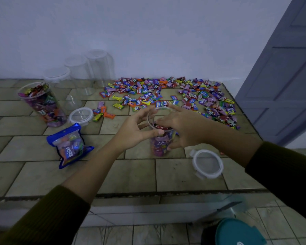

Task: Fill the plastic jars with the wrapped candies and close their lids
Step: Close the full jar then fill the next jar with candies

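A clear plastic jar point(159, 145), partly filled with wrapped candies, stands open in the middle of the tiled table. My left hand point(137, 130) holds it from the left, thumb across its front and fingers at the rim. My right hand point(181, 129) reaches over the mouth from the right, its fingers lying on the candies inside and its thumb down the jar's side. Loose wrapped candies point(166, 94) are spread across the far right of the table. A second jar point(42, 103), full of candies and lidless, stands at the left. Two white-rimmed lids point(80, 115) point(208, 163) lie flat on the table.
Three empty lidded jars point(78, 73) stand at the back against the wall. A blue Relaxa candy bag point(70, 145) lies front left. The table's front edge point(148, 193) is close below my arms. A teal-lidded container point(237, 232) sits on the floor, and a door point(281, 76) stands at the right.
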